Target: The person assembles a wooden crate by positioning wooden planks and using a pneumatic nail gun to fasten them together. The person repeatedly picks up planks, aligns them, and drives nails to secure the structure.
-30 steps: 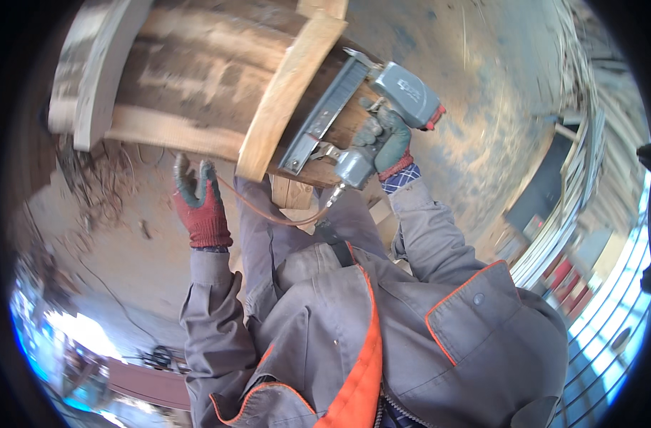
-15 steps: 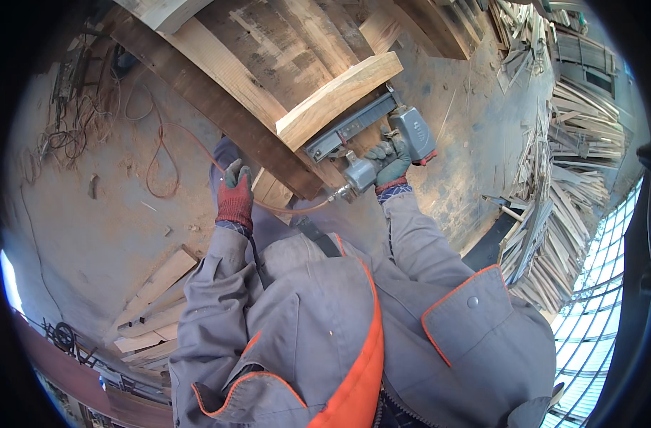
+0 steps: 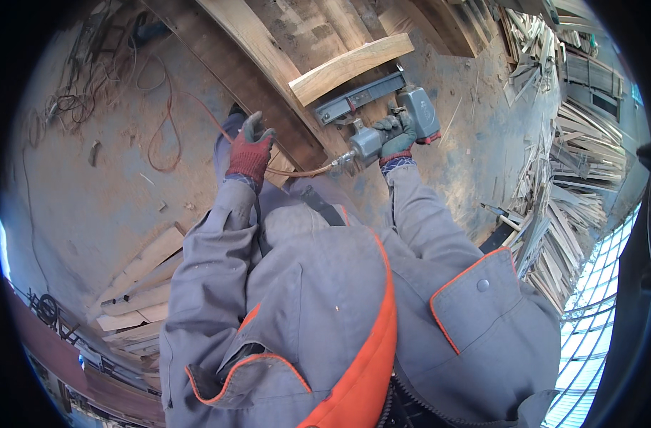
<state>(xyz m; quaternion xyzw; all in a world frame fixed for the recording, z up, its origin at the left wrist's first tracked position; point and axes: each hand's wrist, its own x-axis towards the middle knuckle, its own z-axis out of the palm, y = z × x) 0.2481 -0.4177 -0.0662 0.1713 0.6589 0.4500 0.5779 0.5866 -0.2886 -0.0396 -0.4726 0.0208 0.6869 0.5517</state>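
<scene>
My right hand (image 3: 398, 135), in a grey-and-red work glove, is wrapped round the handle of a grey pneumatic nail gun (image 3: 422, 114). The gun's long magazine lies along the near side of a curved wooden piece (image 3: 354, 65). A reddish air hose (image 3: 297, 172) joins the handle's end and runs left, passing by my left hand (image 3: 251, 151). That hand, gloved alike, has its fingers raised and apart beside a dark wooden beam (image 3: 275, 118); no grip on the hose shows. Whether the gun's nose touches the wood I cannot tell.
Pale boards and beams (image 3: 257, 36) form a wooden frame ahead. Hose loops (image 3: 170, 132) and tangled cables (image 3: 72, 100) lie on the dusty floor at left. Loose planks (image 3: 143, 282) are stacked at lower left, and heaps of thin offcuts (image 3: 568, 207) line the right side.
My left hand has loosened from the hose and moved up and right, its fingers spreading. My right hand still holds the nail gun, which sits slightly higher and further right in view.
</scene>
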